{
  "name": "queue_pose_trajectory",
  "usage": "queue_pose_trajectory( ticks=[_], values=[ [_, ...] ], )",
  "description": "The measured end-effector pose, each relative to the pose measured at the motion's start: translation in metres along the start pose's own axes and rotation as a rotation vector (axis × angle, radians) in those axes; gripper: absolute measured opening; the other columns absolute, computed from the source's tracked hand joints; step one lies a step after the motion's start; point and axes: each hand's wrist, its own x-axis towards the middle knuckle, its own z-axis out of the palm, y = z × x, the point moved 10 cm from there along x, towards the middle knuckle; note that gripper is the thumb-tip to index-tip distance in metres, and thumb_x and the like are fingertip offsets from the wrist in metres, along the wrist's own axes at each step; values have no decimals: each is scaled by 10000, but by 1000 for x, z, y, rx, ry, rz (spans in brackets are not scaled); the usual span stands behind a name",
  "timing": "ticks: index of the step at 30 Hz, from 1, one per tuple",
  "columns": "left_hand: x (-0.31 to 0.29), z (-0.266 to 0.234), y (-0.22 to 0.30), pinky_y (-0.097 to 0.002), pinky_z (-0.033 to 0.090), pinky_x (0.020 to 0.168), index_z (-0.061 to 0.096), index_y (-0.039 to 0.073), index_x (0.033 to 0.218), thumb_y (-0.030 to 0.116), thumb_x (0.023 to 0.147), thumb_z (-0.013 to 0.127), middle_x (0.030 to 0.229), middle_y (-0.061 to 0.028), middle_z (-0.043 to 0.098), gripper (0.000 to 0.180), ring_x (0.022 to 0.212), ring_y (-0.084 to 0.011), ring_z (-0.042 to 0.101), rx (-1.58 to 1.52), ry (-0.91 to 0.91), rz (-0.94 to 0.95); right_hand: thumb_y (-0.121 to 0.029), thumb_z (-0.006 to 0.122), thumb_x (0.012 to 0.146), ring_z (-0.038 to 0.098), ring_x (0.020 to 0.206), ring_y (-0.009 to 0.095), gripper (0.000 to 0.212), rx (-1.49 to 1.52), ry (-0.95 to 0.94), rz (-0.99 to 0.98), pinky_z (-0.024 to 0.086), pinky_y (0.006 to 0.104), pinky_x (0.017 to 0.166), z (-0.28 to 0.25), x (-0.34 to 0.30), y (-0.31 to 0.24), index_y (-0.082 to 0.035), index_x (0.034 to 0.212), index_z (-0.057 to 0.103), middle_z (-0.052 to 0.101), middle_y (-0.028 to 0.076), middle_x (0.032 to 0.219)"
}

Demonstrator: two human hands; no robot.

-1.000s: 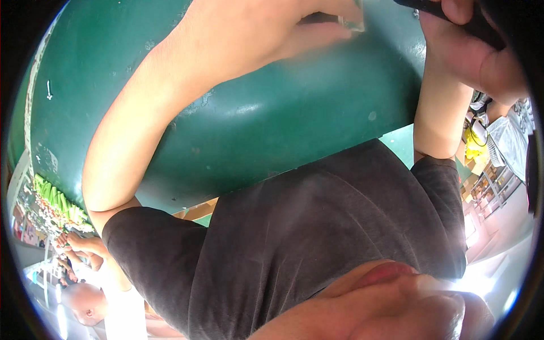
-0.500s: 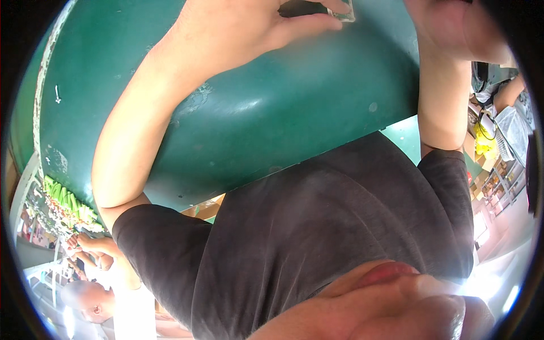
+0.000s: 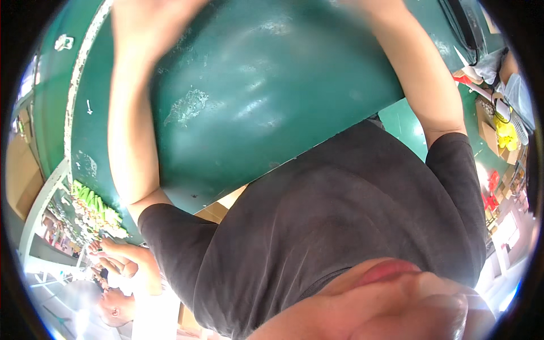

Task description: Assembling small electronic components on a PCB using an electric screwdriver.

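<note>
My left hand (image 3: 156, 21) is at the top edge of the view, over the far left part of the green table (image 3: 255, 130). It is smeared by motion and its fingers are cut off, so whether it holds anything is hidden. Of my right hand (image 3: 378, 5) only the blurred wrist end shows at the top edge, right of the middle; its fingers are out of sight. Both forearms reach out above the tabletop, well apart from each other.
A small clear piece (image 3: 64, 42) lies beyond the table's worn white edge. A small metal part (image 3: 88, 106) rests at the left. Green pieces (image 3: 96, 207) are piled near a co-worker (image 3: 133, 283). A black object (image 3: 462, 25) and yellow bag (image 3: 506, 135) are at right.
My left hand, which was pinching a small clear rectangular piece, has swung left and up; that piece is out of sight. My right hand has moved left and farther out.
</note>
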Motion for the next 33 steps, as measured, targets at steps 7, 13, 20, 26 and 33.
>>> queue_pose_trajectory(
  ticks=[7,13,20,26,33],
  values=[
    [29,-79,-176,-293,506,927,638,28,1152,48,871,734,1153,-84,682,298,1053,-133,633,6,20,-257,-16,755,863,503,659,54,215,-22,-23,-105,426,251,601,10,-9,-14,-28,1003,592,567,-45,754],
    [20,-66,-210,-387,511,960,687,28,1160,136,889,685,1457,-219,568,292,1076,-320,653,423,133,-181,1,738,886,525,721,56,320,151,11,-6,447,245,654,7,-10,-9,-14,1155,565,594,-11,870],
    [5,-69,-182,-427,485,964,710,11,1014,205,948,700,1179,-190,681,206,1088,-349,631,391,239,-233,-45,745,889,541,784,73,368,149,-75,160,441,254,698,5,-18,7,-19,1202,552,574,-15,877],
    [10,-72,-176,-421,484,870,658,-31,1011,198,1056,525,1015,-187,652,268,975,-343,629,383,218,-202,-13,764,855,566,786,82,451,331,-73,26,459,255,728,12,-14,-2,-2,1254,552,615,2,890],
    [5,-77,-193,-363,568,916,705,50,1029,54,827,724,1222,-99,687,203,1109,-280,678,307,207,-182,20,737,868,598,747,93,407,231,-132,125,493,283,683,12,-16,5,-3,1227,549,638,15,872]
  ],
)
